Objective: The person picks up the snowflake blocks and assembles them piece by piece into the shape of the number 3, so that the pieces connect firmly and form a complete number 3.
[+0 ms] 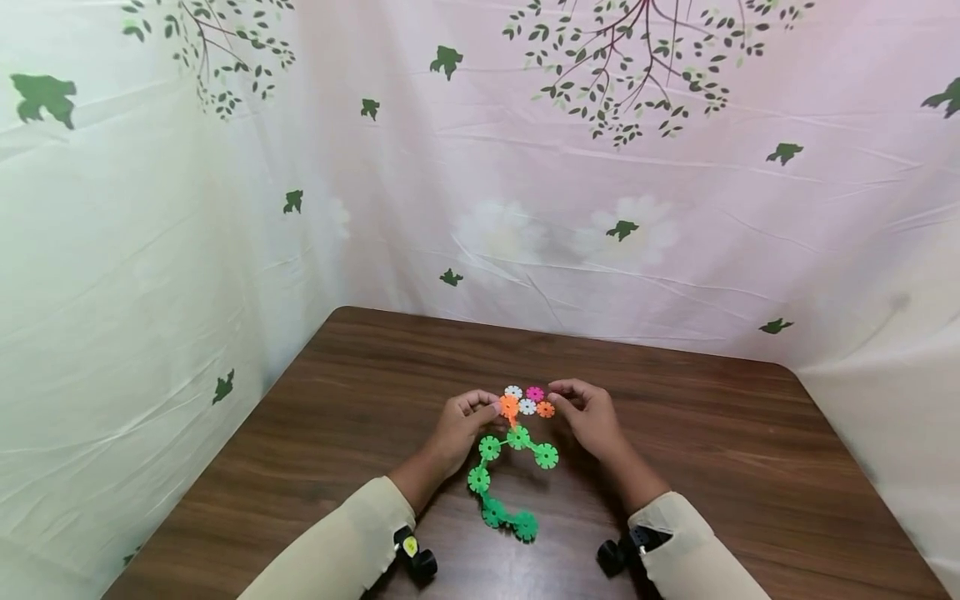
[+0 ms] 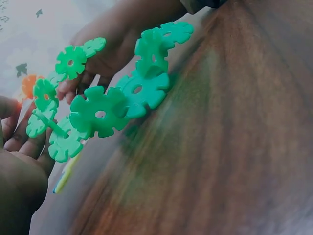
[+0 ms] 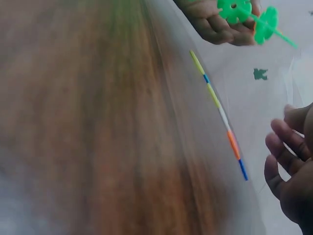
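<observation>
My left hand [image 1: 454,429] pinches the orange disc end of a chain of interlocking flower-shaped plastic discs, by the orange disc [image 1: 509,407]. Its green discs [image 1: 489,447] curve back toward me in a hook; in the left wrist view the notched green disc [image 2: 100,113] stands close to the palm. White [image 1: 527,407], pink [image 1: 535,393] and orange [image 1: 545,409] discs appear just right of the held end. Beside them is my right hand [image 1: 594,419], fingers loosely bent. The right wrist view shows those fingers [image 3: 283,152] apart, holding nothing.
A dark wood-grain table [image 1: 712,433] lies under both hands. In the right wrist view a thin striped strip of colours [image 3: 222,115] shows, perhaps discs seen edge-on. White cloth with leaf prints [image 1: 420,167] hangs behind and beside the table.
</observation>
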Motion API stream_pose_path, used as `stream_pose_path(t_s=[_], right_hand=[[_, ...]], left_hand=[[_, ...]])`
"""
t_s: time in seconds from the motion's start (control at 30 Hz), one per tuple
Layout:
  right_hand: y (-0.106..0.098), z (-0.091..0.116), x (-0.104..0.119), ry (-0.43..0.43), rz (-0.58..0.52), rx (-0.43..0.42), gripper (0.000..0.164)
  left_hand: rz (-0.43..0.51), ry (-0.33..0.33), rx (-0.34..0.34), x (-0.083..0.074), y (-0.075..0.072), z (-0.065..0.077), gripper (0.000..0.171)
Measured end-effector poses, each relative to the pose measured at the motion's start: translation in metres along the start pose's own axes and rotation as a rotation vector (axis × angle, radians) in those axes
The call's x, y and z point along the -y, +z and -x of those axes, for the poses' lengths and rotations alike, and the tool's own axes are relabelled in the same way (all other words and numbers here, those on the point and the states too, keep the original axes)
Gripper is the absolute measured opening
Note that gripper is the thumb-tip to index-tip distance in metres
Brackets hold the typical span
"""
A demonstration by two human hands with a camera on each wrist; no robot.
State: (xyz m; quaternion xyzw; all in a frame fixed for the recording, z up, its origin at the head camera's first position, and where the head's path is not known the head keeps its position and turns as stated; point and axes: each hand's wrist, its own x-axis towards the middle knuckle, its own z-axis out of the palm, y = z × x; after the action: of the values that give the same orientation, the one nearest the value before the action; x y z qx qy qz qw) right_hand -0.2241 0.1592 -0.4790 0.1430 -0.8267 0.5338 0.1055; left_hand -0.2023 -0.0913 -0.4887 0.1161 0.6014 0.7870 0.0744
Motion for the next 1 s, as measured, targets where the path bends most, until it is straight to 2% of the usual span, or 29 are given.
stream_pose_path(t_s=[0.37, 0.7, 1.0], right_hand=[[0.002, -0.012, -0.023, 0.036, 0.222, 0.063, 0.018], [0.005, -0.009, -0.036, -0.018, 0.327, 0.091, 0.024], [0.007, -0.008, -0.036, -0.031, 0.391, 0.140, 0.021]], left_hand=[[0.051, -0.044, 0.008, 0.005, -0.001, 0.000, 0.004], [0.022, -0.020, 0.036, 0.010, -0.001, 0.001, 0.005], [0.012, -0.017, 0.048, 0.010, -0.001, 0.002, 0.004]])
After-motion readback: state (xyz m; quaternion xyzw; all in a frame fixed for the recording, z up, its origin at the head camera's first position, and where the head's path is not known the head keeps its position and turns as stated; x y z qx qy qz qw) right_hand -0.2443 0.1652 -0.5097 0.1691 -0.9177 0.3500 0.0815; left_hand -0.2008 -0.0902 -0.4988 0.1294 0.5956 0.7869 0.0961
